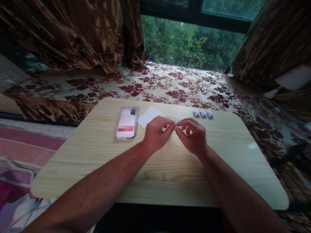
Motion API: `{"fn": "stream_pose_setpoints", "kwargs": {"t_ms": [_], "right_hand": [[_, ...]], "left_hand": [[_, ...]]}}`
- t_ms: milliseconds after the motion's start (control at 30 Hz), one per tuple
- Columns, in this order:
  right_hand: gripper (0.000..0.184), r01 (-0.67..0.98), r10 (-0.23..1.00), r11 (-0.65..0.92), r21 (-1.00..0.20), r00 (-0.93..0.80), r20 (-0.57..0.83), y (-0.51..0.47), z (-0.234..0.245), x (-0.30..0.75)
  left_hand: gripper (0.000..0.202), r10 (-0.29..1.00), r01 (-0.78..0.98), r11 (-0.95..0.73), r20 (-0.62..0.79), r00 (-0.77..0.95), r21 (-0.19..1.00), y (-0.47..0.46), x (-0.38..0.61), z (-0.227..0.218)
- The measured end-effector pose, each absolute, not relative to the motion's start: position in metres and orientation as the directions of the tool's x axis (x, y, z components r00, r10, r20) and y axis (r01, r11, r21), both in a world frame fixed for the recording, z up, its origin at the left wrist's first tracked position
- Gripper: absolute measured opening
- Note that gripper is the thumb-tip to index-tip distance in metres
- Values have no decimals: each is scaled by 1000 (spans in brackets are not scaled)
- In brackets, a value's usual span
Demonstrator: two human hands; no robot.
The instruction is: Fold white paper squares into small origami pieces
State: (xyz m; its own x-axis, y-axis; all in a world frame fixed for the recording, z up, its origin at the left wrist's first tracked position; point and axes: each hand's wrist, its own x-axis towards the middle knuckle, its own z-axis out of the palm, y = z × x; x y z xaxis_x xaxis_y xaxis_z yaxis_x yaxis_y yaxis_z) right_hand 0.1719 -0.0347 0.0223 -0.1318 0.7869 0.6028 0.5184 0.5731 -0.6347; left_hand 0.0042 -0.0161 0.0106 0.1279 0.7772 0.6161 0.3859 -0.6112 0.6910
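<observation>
My left hand (pixel 156 133) and my right hand (pixel 193 136) meet over the middle of a light wooden table (pixel 170 174). Both hands pinch a tiny white piece of paper (pixel 176 124) between their fingertips; most of it is hidden by the fingers. A white sheet of paper (pixel 149 116) lies just beyond my left hand. Three small folded white paper pieces (pixel 203 114) sit in a row beyond my right hand.
A phone (pixel 126 123) lies flat on the table left of the white sheet. A floral bedspread (pixel 170 84) lies beyond the table, brown curtains (pixel 80 35) hang at both sides of a window (pixel 194 45). A striped blanket (pixel 21 152) lies at left.
</observation>
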Motion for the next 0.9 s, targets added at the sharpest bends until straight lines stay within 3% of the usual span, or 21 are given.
{"fn": "stream_pose_setpoints", "kwargs": {"t_ms": [333,900], "right_hand": [[12,504,762,606,-615,-145,631,-35,22,172],[14,506,688,676,-535,-173,705,-34,22,172]], "left_hand": [[11,741,366,-661,647,180,655,-17,3,11],[9,578,425,-788,773,261,446,-14,-1,7]]}}
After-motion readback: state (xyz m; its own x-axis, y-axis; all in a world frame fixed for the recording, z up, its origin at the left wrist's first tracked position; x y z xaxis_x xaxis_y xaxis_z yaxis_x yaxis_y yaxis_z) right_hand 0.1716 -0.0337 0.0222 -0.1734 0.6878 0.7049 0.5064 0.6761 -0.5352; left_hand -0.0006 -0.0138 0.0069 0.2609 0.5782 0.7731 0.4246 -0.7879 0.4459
